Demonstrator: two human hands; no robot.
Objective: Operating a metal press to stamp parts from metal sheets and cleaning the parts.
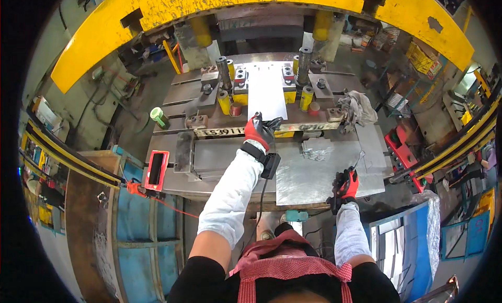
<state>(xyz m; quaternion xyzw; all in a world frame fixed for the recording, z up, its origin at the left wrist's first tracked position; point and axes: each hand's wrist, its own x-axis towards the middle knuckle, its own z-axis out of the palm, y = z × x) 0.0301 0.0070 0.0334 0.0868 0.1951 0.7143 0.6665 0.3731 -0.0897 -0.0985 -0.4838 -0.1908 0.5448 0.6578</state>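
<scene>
My left hand (263, 131), in a red and black glove, reaches to the near edge of a bright white flat sheet (265, 91). Its fingers close on that edge. The sheet lies across the middle of a die set (240, 100) with dark guide posts and yellow blocks. Lower right, my gloved right hand (345, 187) is closed around a thin metal hook (360, 159), whose bent tip points away from me; its handle is hidden in the fist. Beneath the hook spreads a large grey metal plate (300, 180).
A yellow press beam (251, 2) arches overhead. Left of the die lie stacked plates (217, 154), a red-framed tray (157, 169) and a green container (159, 117). Grey rags (358, 108) rest at the right. Striped rails (460, 141) flank the bench, and a black cable (261, 198) hangs from my left wrist.
</scene>
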